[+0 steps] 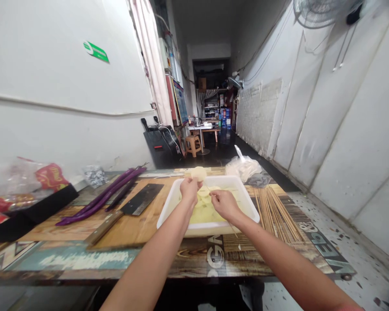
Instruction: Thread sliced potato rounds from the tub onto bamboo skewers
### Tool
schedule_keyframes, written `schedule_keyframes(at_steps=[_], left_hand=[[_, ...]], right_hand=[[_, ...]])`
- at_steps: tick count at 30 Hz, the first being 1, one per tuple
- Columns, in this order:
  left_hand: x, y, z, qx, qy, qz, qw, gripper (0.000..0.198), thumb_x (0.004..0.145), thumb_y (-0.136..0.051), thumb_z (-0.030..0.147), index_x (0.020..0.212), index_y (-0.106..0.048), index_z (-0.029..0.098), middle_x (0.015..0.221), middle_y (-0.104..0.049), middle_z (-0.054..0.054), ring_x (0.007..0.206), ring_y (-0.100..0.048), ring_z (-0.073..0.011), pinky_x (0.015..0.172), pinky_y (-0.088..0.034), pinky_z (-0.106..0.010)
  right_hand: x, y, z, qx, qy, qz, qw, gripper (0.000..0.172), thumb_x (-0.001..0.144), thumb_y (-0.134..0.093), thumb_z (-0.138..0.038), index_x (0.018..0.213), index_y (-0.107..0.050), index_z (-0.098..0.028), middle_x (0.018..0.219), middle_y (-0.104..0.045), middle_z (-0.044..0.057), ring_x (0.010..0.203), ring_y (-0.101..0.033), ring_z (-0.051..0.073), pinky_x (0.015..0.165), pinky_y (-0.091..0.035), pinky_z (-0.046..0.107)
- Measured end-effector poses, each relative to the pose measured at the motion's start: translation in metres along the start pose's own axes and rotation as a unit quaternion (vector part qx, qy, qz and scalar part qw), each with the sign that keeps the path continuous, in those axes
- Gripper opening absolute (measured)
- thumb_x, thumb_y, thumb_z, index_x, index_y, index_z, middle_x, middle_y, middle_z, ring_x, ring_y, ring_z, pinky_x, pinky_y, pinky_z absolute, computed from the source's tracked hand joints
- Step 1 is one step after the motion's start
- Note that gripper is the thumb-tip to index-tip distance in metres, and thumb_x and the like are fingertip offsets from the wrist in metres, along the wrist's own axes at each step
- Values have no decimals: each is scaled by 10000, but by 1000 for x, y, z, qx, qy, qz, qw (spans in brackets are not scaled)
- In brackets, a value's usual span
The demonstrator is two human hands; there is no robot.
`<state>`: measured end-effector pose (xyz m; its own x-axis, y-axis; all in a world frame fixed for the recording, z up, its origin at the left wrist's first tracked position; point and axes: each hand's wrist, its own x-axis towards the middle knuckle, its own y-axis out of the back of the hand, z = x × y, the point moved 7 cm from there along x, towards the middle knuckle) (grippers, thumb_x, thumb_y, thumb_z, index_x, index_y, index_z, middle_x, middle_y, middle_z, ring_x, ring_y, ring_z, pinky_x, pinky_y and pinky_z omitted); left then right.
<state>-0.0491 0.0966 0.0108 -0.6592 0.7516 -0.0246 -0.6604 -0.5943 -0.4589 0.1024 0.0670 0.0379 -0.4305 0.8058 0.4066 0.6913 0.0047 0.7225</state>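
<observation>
My left hand (189, 190) pinches a thin, round, pale-yellow potato slice (199, 173) above the far side of a white plastic tub (205, 225). My right hand (225, 204) is closed on a thin bamboo skewer (234, 232); its tip side points up toward the slices and its tail sticks out below the hand. Another round slice (205, 191) shows between the hands; whether the skewer passes through it I cannot tell. Yellowish liquid with more pale slices (201, 212) fills the tub under both hands.
Right of the tub lie loose bamboo skewers (278, 216), with a plastic bag (243, 167) behind. At left, a cleaver (142, 199) rests on a wooden cutting board (126, 233), near long purple eggplants (103, 196). A black box (48, 211) with packaged goods stands far left.
</observation>
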Motion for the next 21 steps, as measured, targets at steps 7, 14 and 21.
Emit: schedule_keyframes(at_steps=[7,14,21], left_hand=[[1,6,2,-57,41,-3,998,152,667,-654,92,635,-510,128,618,-593,-16,526,-570,-87,598,-486,-241],[6,9,-15,-135,168,17,976,122,736,-567,-5,693,-530,103,639,-608,-58,537,-576,-99,537,-492,-216],[5,9,-7,-87,99,30,991,144,696,-621,20,672,-514,113,573,-567,-16,479,-550,-83,513,-479,-208]], right_hand=[[2,1,5,70,2,15,997,290,777,-426,-169,885,-696,-172,809,-700,61,721,-610,174,642,-426,246],[3,-8,13,239,-76,-29,968,314,759,-418,-225,900,-671,-103,463,-503,-31,412,-439,103,422,-329,208],[11,-20,7,296,-131,-173,930,270,757,-458,-250,959,-585,-124,441,-453,-81,278,-316,53,310,-221,177]])
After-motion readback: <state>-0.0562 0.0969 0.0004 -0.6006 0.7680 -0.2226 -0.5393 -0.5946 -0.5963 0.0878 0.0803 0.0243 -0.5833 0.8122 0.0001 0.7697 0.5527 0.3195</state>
